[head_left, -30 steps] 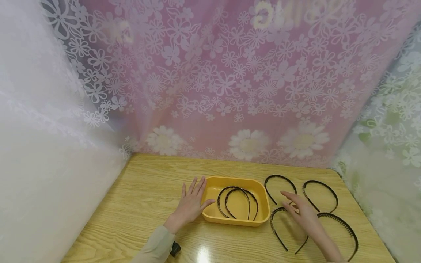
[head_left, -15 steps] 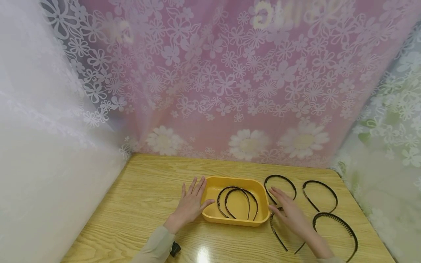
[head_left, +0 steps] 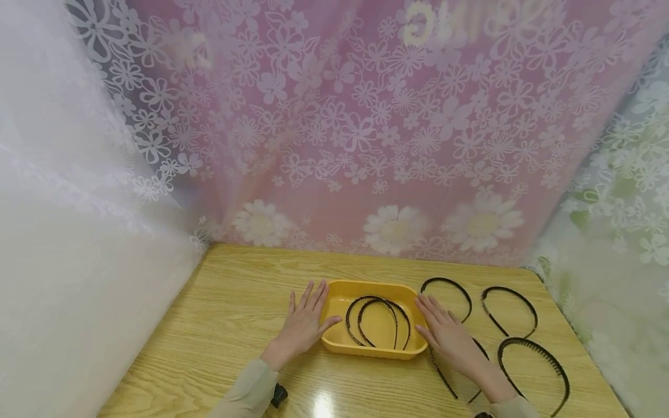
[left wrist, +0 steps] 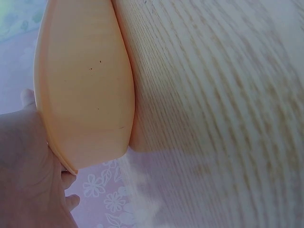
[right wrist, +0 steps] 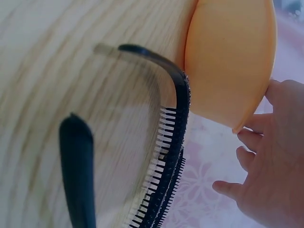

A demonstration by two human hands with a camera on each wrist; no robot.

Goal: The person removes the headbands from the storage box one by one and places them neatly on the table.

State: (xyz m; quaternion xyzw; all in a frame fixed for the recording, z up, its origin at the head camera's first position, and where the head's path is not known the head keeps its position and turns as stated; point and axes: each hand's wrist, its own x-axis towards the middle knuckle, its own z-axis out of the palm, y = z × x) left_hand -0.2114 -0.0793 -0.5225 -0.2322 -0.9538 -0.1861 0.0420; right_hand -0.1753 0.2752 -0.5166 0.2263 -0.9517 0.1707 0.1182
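Observation:
A yellow plastic tray (head_left: 373, 352) stands on the wooden table with two black toothed headbands (head_left: 360, 301) overlapping inside it. My left hand (head_left: 298, 328) rests on its left rim, fingers spread and straight, thumb over the near-left corner. At the opposite end my right hand (head_left: 453, 342) touches the right rim with extended fingers. In the right wrist view, fingers (right wrist: 254, 122) meet the tray's lip, and a toothed headband (right wrist: 180, 102) lies close below the hand. The left wrist view shows the tray's outer wall (left wrist: 90, 85) beside the left hand (left wrist: 28, 166).
Several more headbands lie right of the tray: one at the back (head_left: 449, 281), one at far right (head_left: 509, 289), one near the front right (head_left: 549, 357), and one partly under my right hand (head_left: 444, 380). A pink flowered curtain (head_left: 334, 174) hangs behind the table.
My right hand has moved left from above the headbands to the tray's right rim. The left hand and the tray have stayed in place.

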